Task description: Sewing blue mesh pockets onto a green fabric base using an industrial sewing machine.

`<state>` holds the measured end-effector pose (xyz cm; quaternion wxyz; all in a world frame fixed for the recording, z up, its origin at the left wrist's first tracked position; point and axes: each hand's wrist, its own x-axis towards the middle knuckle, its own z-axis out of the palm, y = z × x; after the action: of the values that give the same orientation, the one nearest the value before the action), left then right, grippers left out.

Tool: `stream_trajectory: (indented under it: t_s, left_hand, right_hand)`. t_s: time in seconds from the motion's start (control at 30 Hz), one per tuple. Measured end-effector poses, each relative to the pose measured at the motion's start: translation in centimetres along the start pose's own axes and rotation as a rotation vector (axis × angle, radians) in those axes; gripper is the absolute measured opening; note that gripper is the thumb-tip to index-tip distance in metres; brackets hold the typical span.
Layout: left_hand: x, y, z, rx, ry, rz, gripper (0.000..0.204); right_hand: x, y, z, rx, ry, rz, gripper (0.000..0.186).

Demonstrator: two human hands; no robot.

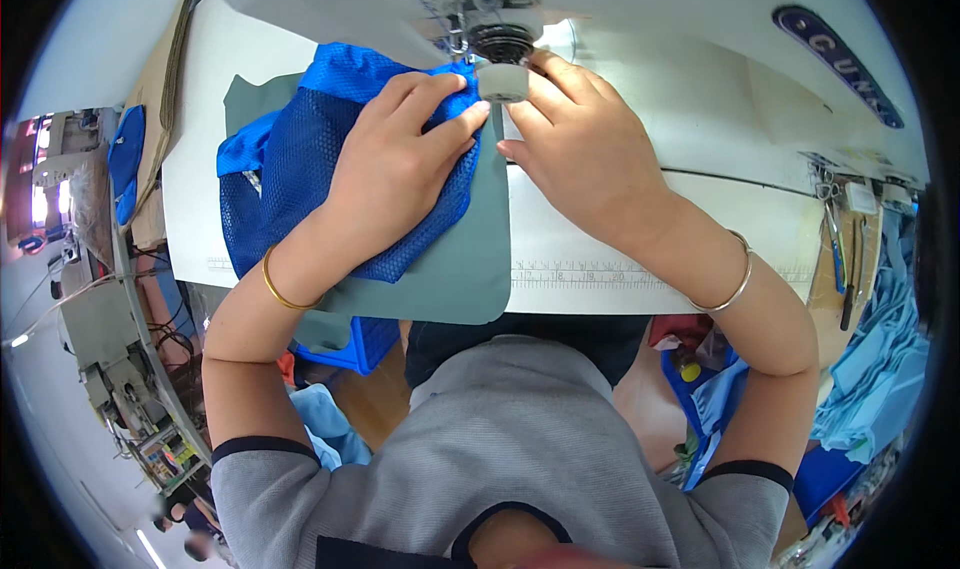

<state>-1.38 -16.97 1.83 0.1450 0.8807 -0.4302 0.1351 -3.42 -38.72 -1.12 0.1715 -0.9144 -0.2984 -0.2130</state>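
Observation:
Blue mesh fabric (290, 149) with a brighter blue border lies bunched on a flat grey-green sheet (470, 259), under the head of a sewing machine (640, 29). My left hand (400, 154) is closed over the fabric, its thumb and forefinger holding the bright blue edge close to the needle area (457, 44). Across from it, my right hand (590, 144) rests on the machine bed with fingers stretched out, its thumb near the grey-green sheet's right edge. A round pale knob (503, 82) hangs between the hands and hides some right fingertips.
A ruler strip (600, 272) runs along the white table's front edge. Scissors (834, 234) and thin tools lie at the right, beside light blue cloth (875, 369). Below the table are a blue crate (370, 344) and a blue bin (690, 399). Other machinery (100, 339) stands at left.

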Motion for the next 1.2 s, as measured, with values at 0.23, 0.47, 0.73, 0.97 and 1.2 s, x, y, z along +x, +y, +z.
stream_trajectory:
  t_s: [0.23,0.47,0.73,0.97,1.2]
  left_hand:
    - [-0.2,-0.1,0.2,-0.014,-0.005,-0.028,0.039]
    - [0.1,-0.1,-0.1,-0.009,-0.024,-0.042,0.037]
    - [0.4,-0.3,0.2,0.025,-0.029,-0.039,0.037]
    - [0.5,-0.5,0.3,0.053,0.001,-0.016,0.029]
    - [-0.2,-0.5,0.9,0.077,0.069,-0.016,0.031]
  right_hand:
    - [0.2,0.9,0.0,0.030,-0.052,-0.022,0.046]
    - [0.6,1.1,-0.3,-0.008,-0.071,-0.029,0.042]
    - [0.7,1.2,0.3,-0.102,-0.038,-0.042,0.039]
    - [0.9,1.1,0.4,-0.094,-0.017,-0.039,0.038]
    - [1.0,0.7,0.2,-0.073,-0.021,-0.038,0.028]
